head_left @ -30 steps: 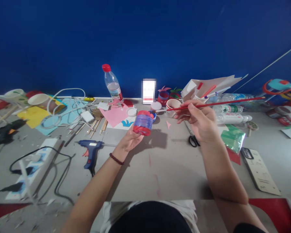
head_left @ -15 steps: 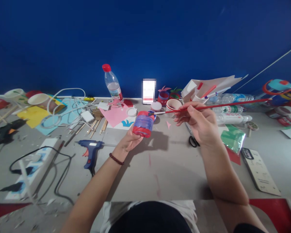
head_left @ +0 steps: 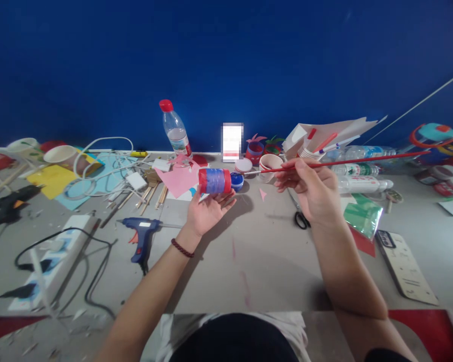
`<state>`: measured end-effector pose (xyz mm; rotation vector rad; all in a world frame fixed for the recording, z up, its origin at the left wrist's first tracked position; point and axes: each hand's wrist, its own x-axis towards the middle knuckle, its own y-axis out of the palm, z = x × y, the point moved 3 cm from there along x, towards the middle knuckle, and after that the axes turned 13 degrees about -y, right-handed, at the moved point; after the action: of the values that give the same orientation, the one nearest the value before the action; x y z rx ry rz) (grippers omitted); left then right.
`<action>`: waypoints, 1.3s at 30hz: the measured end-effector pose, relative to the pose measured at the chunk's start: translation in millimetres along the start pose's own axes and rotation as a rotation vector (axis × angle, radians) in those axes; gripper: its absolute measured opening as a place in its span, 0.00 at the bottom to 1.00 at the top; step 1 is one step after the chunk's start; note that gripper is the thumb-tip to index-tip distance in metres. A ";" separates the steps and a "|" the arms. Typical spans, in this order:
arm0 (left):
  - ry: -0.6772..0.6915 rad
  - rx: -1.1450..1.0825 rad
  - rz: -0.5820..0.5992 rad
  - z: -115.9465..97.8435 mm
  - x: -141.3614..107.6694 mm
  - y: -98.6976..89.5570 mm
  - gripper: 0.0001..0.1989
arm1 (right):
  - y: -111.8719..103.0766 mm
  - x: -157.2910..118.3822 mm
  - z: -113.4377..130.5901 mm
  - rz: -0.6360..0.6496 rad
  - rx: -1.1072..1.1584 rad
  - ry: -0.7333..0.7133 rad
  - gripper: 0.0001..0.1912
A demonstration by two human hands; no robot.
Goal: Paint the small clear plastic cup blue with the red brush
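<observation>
A small cylinder (head_left: 214,181), blue-purple in the middle with red ends, lies sideways on the fingers of my left hand (head_left: 207,211), palm up, thumb at its left end. My right hand (head_left: 311,188) pinches a long red paintbrush (head_left: 347,162) between thumb and fingers. The brush tip points left, at the small open pot of blue paint (head_left: 237,181) just right of the cylinder; whether it touches the paint is hard to tell. Behind that pot sits a round pale lid (head_left: 243,165), and a paper cup (head_left: 271,163) stands to its right.
A blue glue gun (head_left: 141,236) and a power strip (head_left: 56,261) with cables lie on the left. Beside my right forearm are scissors (head_left: 301,220) and a phone (head_left: 405,266). A red-capped bottle (head_left: 176,131) stands at the back, and several clear bottles lie back right.
The cylinder has turned from tilted to nearly level and shifted up-left. My left hand has opened out beneath it. The brush tip has left the cylinder and moved to the right, uncovering the blue paint.
</observation>
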<state>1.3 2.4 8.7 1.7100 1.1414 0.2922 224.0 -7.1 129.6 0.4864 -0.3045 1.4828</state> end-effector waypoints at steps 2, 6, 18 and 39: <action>-0.028 -0.090 -0.016 0.0 -0.9 1.2 0.23 | -0.3 -0.2 -0.5 -0.007 -0.016 0.007 0.14; -0.040 -0.134 -0.023 -1.2 -0.9 3.4 0.22 | -0.9 0.2 -1.6 -0.009 -0.084 0.012 0.15; 0.013 0.034 -0.045 -2.3 3.0 0.0 0.24 | 1.8 0.8 -2.4 -0.014 -0.099 0.025 0.17; 0.951 1.505 -0.439 7.2 -8.4 3.2 0.30 | 2.4 0.6 -8.8 0.236 -0.160 0.099 0.12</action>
<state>3.4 -8.8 10.7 2.5031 2.8600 -0.1574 220.8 -2.3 122.5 0.2535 -0.4096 1.6899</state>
